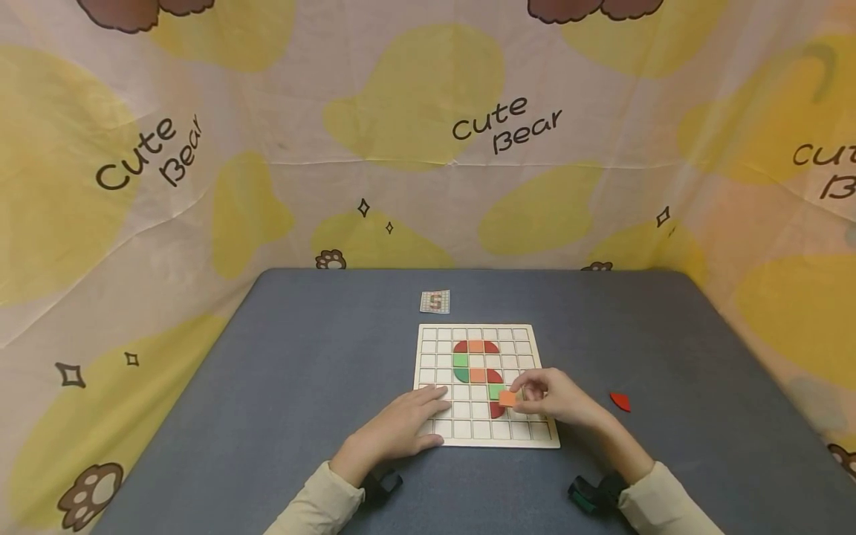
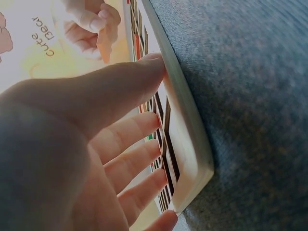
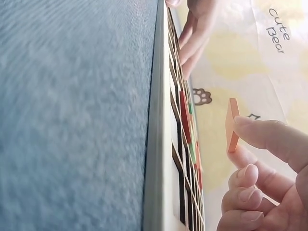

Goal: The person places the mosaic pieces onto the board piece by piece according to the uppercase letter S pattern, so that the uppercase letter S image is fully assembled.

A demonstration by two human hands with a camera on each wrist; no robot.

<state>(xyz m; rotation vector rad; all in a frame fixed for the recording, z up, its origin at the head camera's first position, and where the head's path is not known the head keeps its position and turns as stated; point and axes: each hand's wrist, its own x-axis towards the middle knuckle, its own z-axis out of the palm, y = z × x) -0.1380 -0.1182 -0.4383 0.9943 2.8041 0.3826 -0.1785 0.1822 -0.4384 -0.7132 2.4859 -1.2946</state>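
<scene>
My right hand [image 1: 553, 395] pinches an orange square tile [image 1: 507, 399] between thumb and fingertips. In the right wrist view the tile [image 3: 232, 125] is held up off the grid board. On the lower left of the white grid board [image 1: 471, 429] my left hand [image 1: 401, 422] rests with fingers spread; its thumb lies at the near edge. Red, orange and green tiles form a curved figure on the grid. A green square [image 1: 495, 391] and a red rounded tile [image 1: 497, 410] lie just left of the held tile, which overlaps them in the head view.
A loose red tile [image 1: 620, 402] lies on the blue-grey table [image 1: 321, 334], right of the board. Behind the board is a small card [image 1: 435, 302] printed with a gridded figure. A patterned curtain [image 1: 414, 96] hangs around the table's back and sides.
</scene>
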